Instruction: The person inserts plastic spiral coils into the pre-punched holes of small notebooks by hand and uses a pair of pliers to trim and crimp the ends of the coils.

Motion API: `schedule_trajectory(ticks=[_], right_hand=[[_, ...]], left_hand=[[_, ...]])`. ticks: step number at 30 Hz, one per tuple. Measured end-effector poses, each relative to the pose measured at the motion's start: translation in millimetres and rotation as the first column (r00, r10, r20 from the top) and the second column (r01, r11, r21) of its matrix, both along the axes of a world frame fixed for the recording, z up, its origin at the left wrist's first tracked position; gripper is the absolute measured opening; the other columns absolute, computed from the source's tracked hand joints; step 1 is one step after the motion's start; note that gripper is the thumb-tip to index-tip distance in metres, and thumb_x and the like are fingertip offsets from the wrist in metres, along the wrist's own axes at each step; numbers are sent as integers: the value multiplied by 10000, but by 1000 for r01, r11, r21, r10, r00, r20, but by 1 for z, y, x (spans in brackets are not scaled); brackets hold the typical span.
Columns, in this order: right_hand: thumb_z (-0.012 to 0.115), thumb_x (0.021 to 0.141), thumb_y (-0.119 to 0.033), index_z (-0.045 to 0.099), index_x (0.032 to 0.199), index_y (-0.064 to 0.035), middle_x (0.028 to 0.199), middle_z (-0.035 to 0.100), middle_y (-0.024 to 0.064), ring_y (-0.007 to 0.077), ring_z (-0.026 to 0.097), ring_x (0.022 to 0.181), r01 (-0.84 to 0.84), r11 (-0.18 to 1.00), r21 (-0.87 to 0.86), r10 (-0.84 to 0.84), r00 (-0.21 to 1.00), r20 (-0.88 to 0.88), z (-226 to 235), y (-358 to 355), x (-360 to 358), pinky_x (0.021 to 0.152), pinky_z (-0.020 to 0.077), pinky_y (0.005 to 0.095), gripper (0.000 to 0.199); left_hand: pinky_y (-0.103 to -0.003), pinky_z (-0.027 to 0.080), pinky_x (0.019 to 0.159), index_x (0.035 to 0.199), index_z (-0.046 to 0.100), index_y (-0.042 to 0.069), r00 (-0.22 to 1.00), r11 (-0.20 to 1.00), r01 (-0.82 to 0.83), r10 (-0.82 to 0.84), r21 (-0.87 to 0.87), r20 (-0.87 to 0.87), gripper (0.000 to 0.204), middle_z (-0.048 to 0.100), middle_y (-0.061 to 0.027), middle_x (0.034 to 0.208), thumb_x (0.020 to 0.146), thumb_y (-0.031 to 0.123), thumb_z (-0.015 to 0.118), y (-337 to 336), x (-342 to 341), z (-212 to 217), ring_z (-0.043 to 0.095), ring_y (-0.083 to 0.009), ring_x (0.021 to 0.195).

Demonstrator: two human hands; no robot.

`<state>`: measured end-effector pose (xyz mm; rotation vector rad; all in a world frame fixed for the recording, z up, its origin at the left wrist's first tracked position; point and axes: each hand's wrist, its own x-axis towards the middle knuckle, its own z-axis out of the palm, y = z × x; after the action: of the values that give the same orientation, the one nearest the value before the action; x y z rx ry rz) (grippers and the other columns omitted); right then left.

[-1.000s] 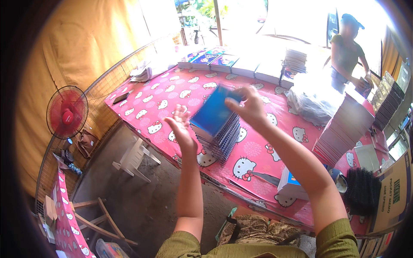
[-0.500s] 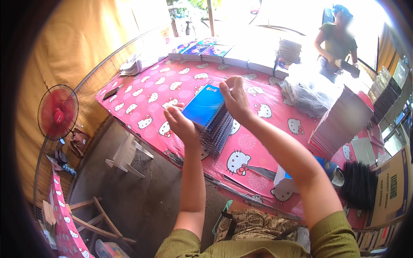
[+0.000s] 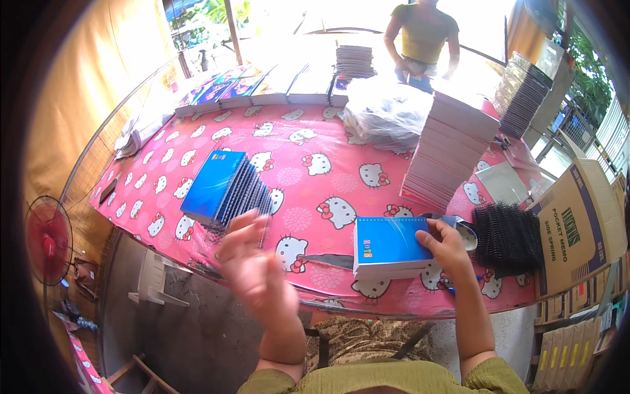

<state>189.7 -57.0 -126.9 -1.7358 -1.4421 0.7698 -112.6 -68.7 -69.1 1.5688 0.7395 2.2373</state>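
My right hand (image 3: 447, 244) grips the right end of a blue-covered memo pad (image 3: 390, 238), thumb on the cover and fingers at its edge. This pad tops a short stack of white-edged pads near the table's front edge; holes run along its far edge and no coil shows there. My left hand (image 3: 259, 276) is over the front edge, smeared by motion, its fingers apart and nothing seen in them. Just beyond it stands a tall stack of blue spiral notebooks (image 3: 213, 184) with black coils facing right.
A pink patterned cloth covers the table (image 3: 315, 187). To the right are black spiral coils (image 3: 505, 236), a cardboard box (image 3: 577, 230) and a tall leaning paper stack (image 3: 449, 151). Clear plastic (image 3: 387, 115) and rows of notebooks (image 3: 269, 92) lie farther back. Another person (image 3: 423, 39) stands beyond.
Both hands have left the spiral notebook stack. My right hand moved right and nearer, onto the blue memo pad; my left hand drew back toward me. The view has swung to the right.
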Motion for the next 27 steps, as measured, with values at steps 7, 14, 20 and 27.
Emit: schedule_trajectory(ticks=[7,14,20,27], right_hand=[[745,806,-161,601,1100,29,893,679,132,188,638,772,-26,999,47,25,999,28,12,3,-6,728,502,338,378],[804,721,-215,605,1135,-5,1082,604,172,311,590,972,-26,925,379,-116,932,345,28,-5,-14,873,464,412,505],[766,721,-194,623,1145,-61,1132,573,151,313,579,993,-692,626,359,291,634,716,77,-28,-73,878,469,415,467],[683,753,-98,682,1086,-120,1062,614,132,281,614,954,-819,569,-71,556,320,767,67,-4,-87,811,512,390,334]], left_hand=[[-290,426,933,1268,453,13,898,728,439,-366,-527,242,400,514,-123,1218,888,-18,575,18,54,-32,538,-181,1046],[-309,403,972,1296,482,24,903,515,397,-368,-760,222,379,521,-105,1248,929,67,563,17,53,-59,490,-168,1114],[-272,427,916,1270,499,31,860,495,510,-305,-703,409,354,530,-73,1235,925,72,568,6,46,-77,519,-125,1072],[-237,429,843,1235,519,28,856,497,518,-307,-697,417,316,545,-44,1202,929,87,569,1,36,-77,539,-99,1029]])
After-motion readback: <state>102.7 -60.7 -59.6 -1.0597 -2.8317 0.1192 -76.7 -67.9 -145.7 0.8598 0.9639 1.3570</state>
